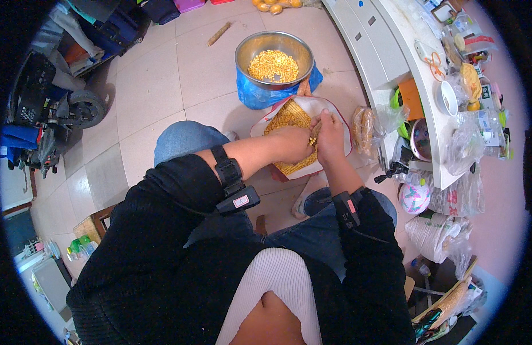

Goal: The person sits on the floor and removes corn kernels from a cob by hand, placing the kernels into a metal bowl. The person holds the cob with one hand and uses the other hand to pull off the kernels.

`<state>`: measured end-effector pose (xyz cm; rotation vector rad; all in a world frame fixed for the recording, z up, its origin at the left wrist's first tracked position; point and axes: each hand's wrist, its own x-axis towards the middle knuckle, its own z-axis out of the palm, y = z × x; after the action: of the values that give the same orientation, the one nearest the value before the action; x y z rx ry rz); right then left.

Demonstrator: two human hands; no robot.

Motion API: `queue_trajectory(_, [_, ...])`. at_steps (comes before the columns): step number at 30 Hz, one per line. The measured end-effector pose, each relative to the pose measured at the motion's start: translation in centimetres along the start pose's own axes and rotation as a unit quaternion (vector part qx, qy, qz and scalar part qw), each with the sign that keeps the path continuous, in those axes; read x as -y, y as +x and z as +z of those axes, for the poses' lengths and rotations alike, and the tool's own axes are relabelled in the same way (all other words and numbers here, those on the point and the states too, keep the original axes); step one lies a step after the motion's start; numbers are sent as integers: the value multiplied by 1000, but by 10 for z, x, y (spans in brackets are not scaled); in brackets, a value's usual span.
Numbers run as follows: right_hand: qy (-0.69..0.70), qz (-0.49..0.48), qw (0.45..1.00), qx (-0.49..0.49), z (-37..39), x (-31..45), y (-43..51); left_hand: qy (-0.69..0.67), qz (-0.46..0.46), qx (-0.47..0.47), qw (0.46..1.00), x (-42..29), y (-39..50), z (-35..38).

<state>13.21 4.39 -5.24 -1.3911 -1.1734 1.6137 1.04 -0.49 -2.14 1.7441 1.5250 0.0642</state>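
Observation:
A white bag with a red rim (340, 113) stands open between my knees, holding dried corn cobs and loose yellow kernels (287, 113). Over it my two hands meet around a partly shelled corn cob (314, 134). My left hand (292, 144) reaches in from the left with its fingers curled against the cob, partly hidden. Upright on the other side, my right hand (328, 134) grips the cob. Just beyond the bag, a steel basin (274, 82) holds loose corn kernels (273, 66) and rests on a blue plastic bag (251, 95).
A bare cob (219, 34) lies on the tiled floor beyond the basin. To the right are a plastic bag of brown items (364, 131) and a cluttered white cabinet (414, 64). A wheeled item (87, 108) stands at the left. My feet are below the bag.

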Motion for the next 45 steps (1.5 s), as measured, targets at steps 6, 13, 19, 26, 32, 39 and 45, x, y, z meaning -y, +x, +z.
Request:
queue_trajectory(6, [33, 0, 999, 7, -1, 0, 2, -22, -7, -16, 1000, 4, 3, 2])
queue_trajectory(13, [40, 14, 999, 22, -4, -1, 3, -30, -36, -41, 998, 7, 7, 2])
queue_trajectory(19, [68, 55, 996, -12, -6, -9, 9, -33, -32, -71, 996, 10, 6, -1])
queue_trajectory(26, [41, 58, 997, -32, -5, -13, 13, -14, -61, -92, 994, 2, -1, -13])
queue_trajectory(32, [-22, 91, 995, 31, -2, 2, 1, -23, -77, -128, 989, 2, -1, -17])
queue_trajectory(39, [31, 30, 995, 88, 6, 5, -3, -38, -40, -136, 989, 8, 1, -16])
queue_trajectory(45, [43, 38, 996, 68, -1, 13, -6, -324, -103, -39, 940, 5, 4, -22])
